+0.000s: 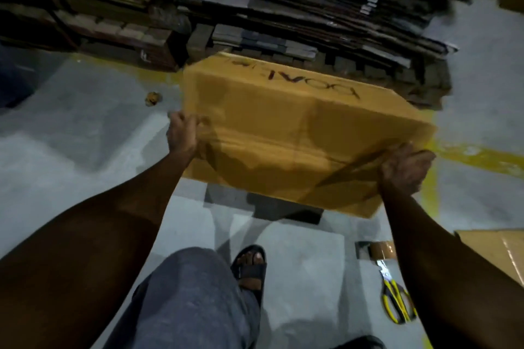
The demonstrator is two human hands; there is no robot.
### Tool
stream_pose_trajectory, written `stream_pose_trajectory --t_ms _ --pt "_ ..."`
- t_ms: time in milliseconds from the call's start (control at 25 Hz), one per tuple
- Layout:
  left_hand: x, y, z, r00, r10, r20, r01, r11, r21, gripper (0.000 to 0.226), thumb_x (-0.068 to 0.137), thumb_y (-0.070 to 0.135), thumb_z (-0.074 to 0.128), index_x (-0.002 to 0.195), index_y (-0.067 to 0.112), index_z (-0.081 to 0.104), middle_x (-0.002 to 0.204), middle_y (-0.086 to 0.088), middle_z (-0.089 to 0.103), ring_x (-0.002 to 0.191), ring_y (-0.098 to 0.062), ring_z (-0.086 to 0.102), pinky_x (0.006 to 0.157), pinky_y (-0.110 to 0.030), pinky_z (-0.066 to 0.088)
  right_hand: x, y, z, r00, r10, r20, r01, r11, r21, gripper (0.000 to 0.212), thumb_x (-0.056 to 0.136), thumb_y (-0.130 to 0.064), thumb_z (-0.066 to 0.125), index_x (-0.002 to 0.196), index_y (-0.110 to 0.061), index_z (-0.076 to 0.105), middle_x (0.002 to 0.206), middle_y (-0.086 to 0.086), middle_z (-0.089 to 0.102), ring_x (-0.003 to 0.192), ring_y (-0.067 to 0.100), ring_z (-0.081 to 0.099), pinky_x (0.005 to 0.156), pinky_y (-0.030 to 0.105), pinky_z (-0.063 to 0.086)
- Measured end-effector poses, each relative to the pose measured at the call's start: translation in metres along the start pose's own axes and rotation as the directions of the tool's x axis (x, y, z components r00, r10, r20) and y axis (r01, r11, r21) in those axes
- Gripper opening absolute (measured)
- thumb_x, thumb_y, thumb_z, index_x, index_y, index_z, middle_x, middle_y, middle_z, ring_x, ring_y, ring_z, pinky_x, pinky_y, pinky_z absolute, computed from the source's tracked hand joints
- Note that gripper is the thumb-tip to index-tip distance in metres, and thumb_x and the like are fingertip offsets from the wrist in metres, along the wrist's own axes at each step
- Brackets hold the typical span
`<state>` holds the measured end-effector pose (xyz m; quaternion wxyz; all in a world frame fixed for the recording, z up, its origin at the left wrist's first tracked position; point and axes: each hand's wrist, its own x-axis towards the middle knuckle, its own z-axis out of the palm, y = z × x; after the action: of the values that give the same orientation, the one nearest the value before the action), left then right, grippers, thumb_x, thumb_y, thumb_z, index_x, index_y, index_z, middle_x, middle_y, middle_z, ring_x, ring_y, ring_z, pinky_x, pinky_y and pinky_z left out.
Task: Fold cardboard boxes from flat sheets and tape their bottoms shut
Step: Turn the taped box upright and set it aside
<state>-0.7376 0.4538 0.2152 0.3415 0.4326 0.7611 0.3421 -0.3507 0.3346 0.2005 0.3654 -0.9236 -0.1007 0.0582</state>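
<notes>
**Box clasped at both ends, taped face up**

The left hand (183,133) grips the left edge of the cardboard box (283,127), fingers curled over it. The right hand (405,170) lies spread against the box's near right corner, fingers fairly straight and closed round nothing, so it props rather than clasps. Between the two hands the box hangs tilted above the grey floor, with its shadow beneath it. It is just in front of the stack of flat sheets (297,8).

Glossy strips that look like tape cross the upper face, so I judge the bottom sealed, though the blur leaves some doubt.

To do this step well, both hands should press inward from opposite ends so the walls hold square. The box should be turned or set down gently, before the corner can slide off that flat palm.

A tape roll (380,249) and yellow-handled scissors (397,300) lie on the floor beside the right arm.
</notes>
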Motion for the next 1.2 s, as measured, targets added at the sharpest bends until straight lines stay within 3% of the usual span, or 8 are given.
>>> stream_pose_trajectory --t_ms 160,320,440,600,760,920,1040,1200 --pt "-0.015 -0.042 -0.02 0.969 -0.242 -0.04 0.245 0.957 0.155 0.046 0.098 0.04 0.035 0.128 0.008 0.049 0.128 -0.021 0.054 0.114 -0.037 0.052 0.092 -0.044 0.043 -0.018 0.038 -0.011 0.996 0.078 0.05 -0.077 0.997 -0.018 0.05 0.097 -0.047 0.037 0.129 -0.011 0.047 0.128 0.02 0.057 0.118 0.038 0.054 0.096 0.049 0.041" --pt "0.005 -0.027 -0.015 0.996 -0.051 0.067 0.018 0.907 0.421 0.046 0.092 0.039 0.055 0.127 0.009 0.052 0.123 -0.017 0.06 0.111 -0.037 0.057 0.089 -0.043 0.047 -0.012 0.025 0.003 0.946 -0.092 0.31 0.154 0.972 -0.18 0.054 0.097 -0.043 0.043 0.136 -0.005 0.04 0.135 0.024 0.05 0.121 0.043 0.05 0.099 0.051 0.039" --pt "0.02 -0.016 0.004 0.968 -0.176 0.18 0.113 0.942 0.317 0.056 0.089 0.041 0.059 0.133 0.01 0.042 0.128 -0.018 0.053 0.114 -0.038 0.052 0.093 -0.045 0.048 0.0 0.014 0.016 0.933 -0.009 0.36 0.091 0.973 -0.212 0.063 0.095 -0.05 0.043 0.137 -0.003 0.037 0.136 0.025 0.047 0.123 0.045 0.046 0.102 0.054 0.037" --pt "0.024 -0.01 0.022 0.954 -0.275 0.12 0.229 0.925 0.303 0.067 0.084 0.052 0.056 0.135 0.013 0.038 0.132 -0.014 0.042 0.117 -0.036 0.043 0.098 -0.046 0.041 0.008 0.013 0.023 0.954 0.123 0.273 -0.05 0.964 -0.259 0.078 0.082 -0.063 0.047 0.134 -0.006 0.043 0.136 0.018 0.05 0.125 0.042 0.045 0.104 0.054 0.033" --pt "0.017 0.011 0.023 0.983 -0.181 0.032 0.17 0.964 0.206 0.061 0.085 0.05 0.049 0.133 0.013 0.042 0.134 -0.013 0.042 0.119 -0.036 0.04 0.101 -0.048 0.034 0.0 0.011 0.01 0.985 0.094 0.148 -0.059 0.972 -0.226 0.076 0.08 -0.063 0.043 0.132 -0.008 0.046 0.133 0.014 0.052 0.123 0.037 0.045 0.102 0.054 0.031" --pt "0.019 0.024 -0.001 0.999 -0.044 0.012 0.045 0.986 -0.158 0.057 0.073 0.045 0.046 0.123 0.018 0.05 0.127 -0.008 0.051 0.115 -0.031 0.048 0.099 -0.051 0.038 -0.005 -0.013 0.007 1.0 0.011 -0.011 -0.011 1.0 0.001 0.055 0.091 -0.048 0.04 0.132 -0.011 0.046 0.137 0.009 0.05 0.129 0.031 0.043 0.104 0.051 0.029" --pt "0.007 -0.001 -0.014 0.998 -0.049 0.026 0.054 0.975 -0.215 0.046 0.077 0.044 0.042 0.116 0.021 0.05 0.122 -0.008 0.056 0.11 -0.029 0.055 0.093 -0.046 0.047 -0.01 -0.008 0.004 0.995 0.047 0.089 -0.053 0.997 0.062 0.044 0.101 -0.035 0.033 0.132 -0.006 0.044 0.139 0.016 0.047 0.129 0.033 0.044 0.103 0.047 0.033" --pt "-0.02 -0.046 -0.029 0.954 -0.297 -0.049 0.263 0.901 -0.346 0.032 0.095 0.037 0.038 0.108 0.017 0.058 0.119 -0.011 0.058 0.111 -0.025 0.053 0.091 -0.035 0.043 -0.024 0.034 -0.005 0.969 0.089 0.231 -0.073 0.995 -0.074 0.041 0.104 -0.025 0.03 0.133 -0.001 0.045 0.137 0.024 0.047 0.126 0.037 0.045 0.099 0.043 0.035"
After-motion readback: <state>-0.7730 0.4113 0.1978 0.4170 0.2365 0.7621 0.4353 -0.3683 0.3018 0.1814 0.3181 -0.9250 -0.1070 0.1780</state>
